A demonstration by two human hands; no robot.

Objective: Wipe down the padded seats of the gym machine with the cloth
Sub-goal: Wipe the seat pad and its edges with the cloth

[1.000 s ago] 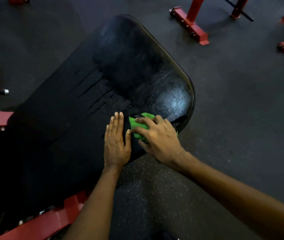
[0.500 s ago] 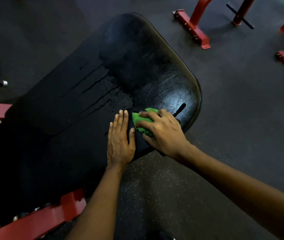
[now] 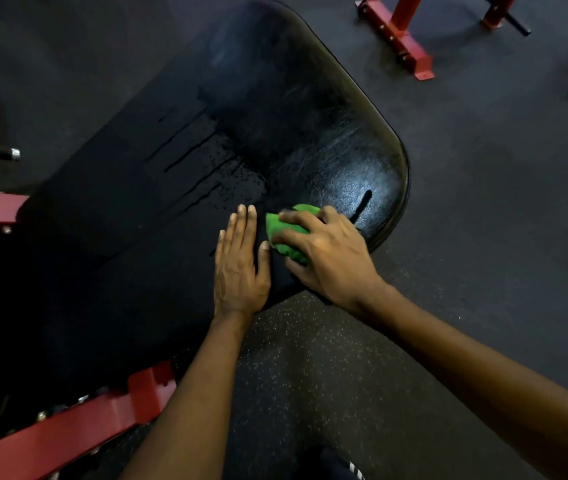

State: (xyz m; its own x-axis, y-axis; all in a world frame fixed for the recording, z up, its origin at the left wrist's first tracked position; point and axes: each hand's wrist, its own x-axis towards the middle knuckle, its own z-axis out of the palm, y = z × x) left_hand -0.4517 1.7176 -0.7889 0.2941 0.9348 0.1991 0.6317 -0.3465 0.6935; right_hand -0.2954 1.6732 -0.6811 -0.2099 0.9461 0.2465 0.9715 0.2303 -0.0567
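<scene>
The right hand (image 3: 327, 258) grips the green cloth (image 3: 284, 233) near the padded seat's (image 3: 171, 202) near edge. The left hand (image 3: 239, 265) rests flat, fingers straight, just beside it

Dim overall; overhead glare on the wet black pad (image 3: 355, 192), with wide-angle bending at edges.

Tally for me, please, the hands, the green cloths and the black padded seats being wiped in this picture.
Hands: 2, the left hand flat on the pad and the right hand gripping the cloth
Green cloth: 1
Black padded seat: 1
Total: 4
</scene>
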